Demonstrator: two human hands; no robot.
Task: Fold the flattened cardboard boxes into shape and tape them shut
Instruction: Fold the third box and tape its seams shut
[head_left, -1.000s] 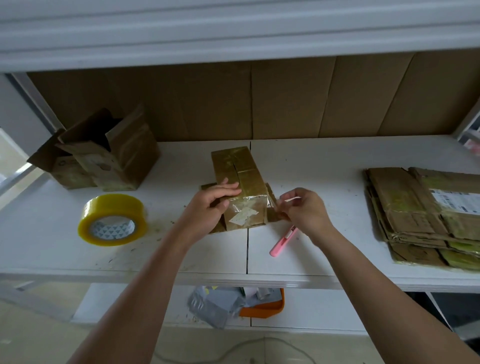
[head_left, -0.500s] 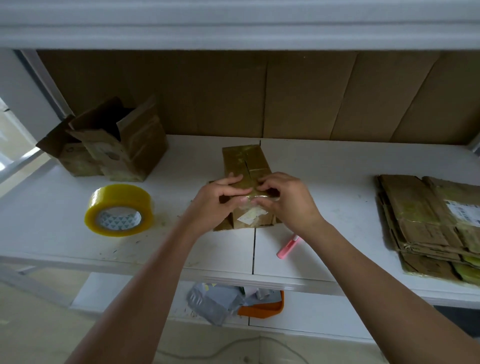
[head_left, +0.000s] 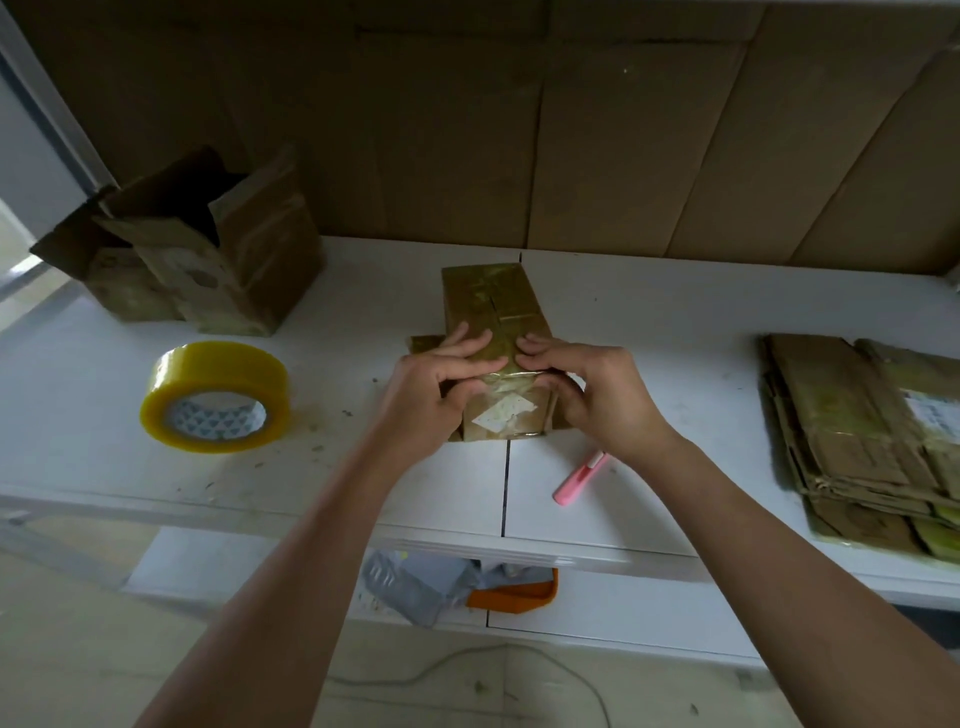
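A small brown cardboard box (head_left: 491, 301), glossy with tape, stands folded in the middle of the white shelf (head_left: 649, 322). My left hand (head_left: 431, 389) holds its near left corner, fingers over the top and thumb on the front face. My right hand (head_left: 597, 395) holds the near right corner the same way, its fingertips pressing on the top edge. Side flaps stick out low on both sides of the box. A roll of yellow tape (head_left: 215, 397) lies to the left. A stack of flattened boxes (head_left: 862, 436) lies at the right.
A pink utility knife (head_left: 579, 478) lies on the shelf just under my right wrist. An open-topped cardboard box (head_left: 208, 244) stands at the back left. Cardboard sheets (head_left: 571, 130) line the back wall. Below the shelf sit an orange tray (head_left: 514, 592) and grey bags.
My right hand came from beside the box onto its near top edge and now grips the right corner. My left hand stayed on the left corner. The camera moved closer.
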